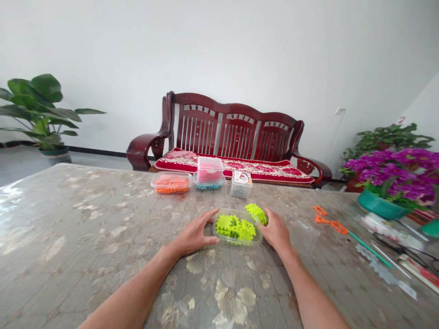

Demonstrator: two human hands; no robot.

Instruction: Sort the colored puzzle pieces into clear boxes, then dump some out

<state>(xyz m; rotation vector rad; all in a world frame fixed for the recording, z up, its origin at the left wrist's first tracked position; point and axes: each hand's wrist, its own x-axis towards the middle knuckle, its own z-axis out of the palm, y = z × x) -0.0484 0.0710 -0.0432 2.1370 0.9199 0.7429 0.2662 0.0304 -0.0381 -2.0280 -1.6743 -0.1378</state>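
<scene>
A clear plastic tub (pixel 224 241) filled with lime-green toothed puzzle pieces (pixel 235 227) rests on the table in front of me. My left hand (pixel 194 235) lies against the tub's left wall with its fingers curled round the rim. My right hand (pixel 276 230) sits at the tub's right side, fingers closed on a stack of green pieces (pixel 256 212) held just above the rim.
Further back stand a tub of orange pieces (pixel 171 183), a pink-lidded tub over blue pieces (pixel 209 174) and a small clear box (pixel 241 183). A clear lid (pixel 303 233), orange pieces (pixel 325 219) and purple flowers (pixel 398 176) lie to the right. A wooden bench (pixel 233 137) stands behind.
</scene>
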